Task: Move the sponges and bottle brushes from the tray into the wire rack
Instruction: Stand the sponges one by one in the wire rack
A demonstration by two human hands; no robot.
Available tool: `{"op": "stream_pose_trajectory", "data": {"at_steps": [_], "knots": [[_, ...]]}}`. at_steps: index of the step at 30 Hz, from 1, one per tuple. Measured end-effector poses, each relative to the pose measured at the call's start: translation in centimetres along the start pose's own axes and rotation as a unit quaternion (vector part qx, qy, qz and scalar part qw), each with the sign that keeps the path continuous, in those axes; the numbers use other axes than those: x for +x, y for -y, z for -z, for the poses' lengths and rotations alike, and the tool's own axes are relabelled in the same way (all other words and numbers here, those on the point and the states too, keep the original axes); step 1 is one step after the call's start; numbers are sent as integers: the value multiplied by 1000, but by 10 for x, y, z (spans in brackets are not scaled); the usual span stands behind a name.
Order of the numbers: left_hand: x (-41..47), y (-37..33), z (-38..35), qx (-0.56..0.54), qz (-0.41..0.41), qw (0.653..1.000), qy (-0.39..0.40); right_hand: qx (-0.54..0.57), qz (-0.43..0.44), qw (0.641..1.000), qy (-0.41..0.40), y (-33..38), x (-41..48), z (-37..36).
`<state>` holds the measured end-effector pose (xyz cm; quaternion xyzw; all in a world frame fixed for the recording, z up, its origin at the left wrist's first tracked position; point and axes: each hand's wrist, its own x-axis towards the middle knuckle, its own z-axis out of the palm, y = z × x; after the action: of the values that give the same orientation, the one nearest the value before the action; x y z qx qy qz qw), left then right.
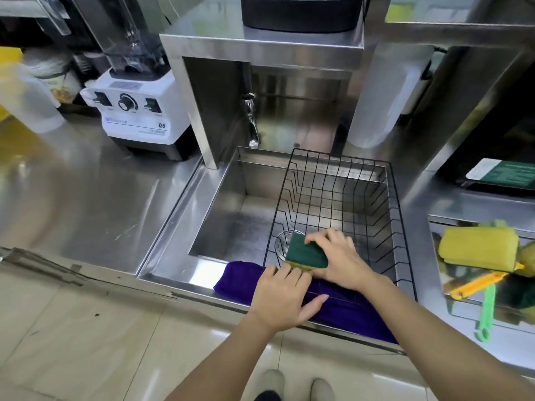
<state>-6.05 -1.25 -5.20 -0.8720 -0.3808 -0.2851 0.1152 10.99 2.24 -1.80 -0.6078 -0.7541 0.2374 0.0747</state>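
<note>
A black wire rack (373,180) sits in the right half of the steel sink (231,204). My right hand (338,256) grips a green-and-yellow sponge (307,251) at the rack's front left corner. My left hand (285,296) rests just below it, fingertips touching the sponge's lower edge, palm over the purple cloth (240,280). On the right a steel tray (463,311) holds a yellow sponge (480,247), a yellow-handled brush (480,283) and a green-handled brush (487,311); more sponges lie partly hidden beneath.
A tap (252,120) hangs over the sink's back left. A white blender (136,108) stands on the left counter beside a clear jug (29,102). A translucent container (382,99) stands behind the rack. The counter edge and tiled floor lie below my arms.
</note>
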Motion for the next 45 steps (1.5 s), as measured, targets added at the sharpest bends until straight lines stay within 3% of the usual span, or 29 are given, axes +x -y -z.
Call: {"op": "stream_pose_trajectory", "data": {"at_steps": [5, 11, 15, 19, 21, 25, 28, 31, 35, 40, 45], "knots": [[-2, 1, -3, -7, -1, 1000, 11, -11, 23, 998, 49, -2, 5, -4], [0, 1, 1, -8, -3, 1000, 24, 90, -12, 993, 72, -3, 0, 4], [3, -4, 4, -22, 2, 999, 47, 28, -6, 995, 99, -6, -1, 17], [14, -24, 3, -25, -58, 994, 86, -15, -28, 999, 9, -9, -11, 33], [27, -41, 2, -27, -100, 988, 112, -11, -72, 993, -93, -23, -24, 46], [39, -63, -9, -22, -128, 984, 119, 1, -188, 941, -280, -60, -50, 72], [40, -70, -16, -13, -123, 986, 116, 47, -348, 846, -401, -87, -69, 90], [41, -74, -21, -16, -117, 989, 90, 98, -494, 763, -406, -116, -89, 104], [39, -74, -23, -19, -121, 989, 82, 111, -595, 727, -324, -140, -106, 102], [39, -74, -21, -25, -117, 988, 94, 138, -583, 734, -320, -139, -103, 106], [38, -72, -21, -25, -112, 988, 99, 204, -408, 792, -406, -114, -85, 131]]}}
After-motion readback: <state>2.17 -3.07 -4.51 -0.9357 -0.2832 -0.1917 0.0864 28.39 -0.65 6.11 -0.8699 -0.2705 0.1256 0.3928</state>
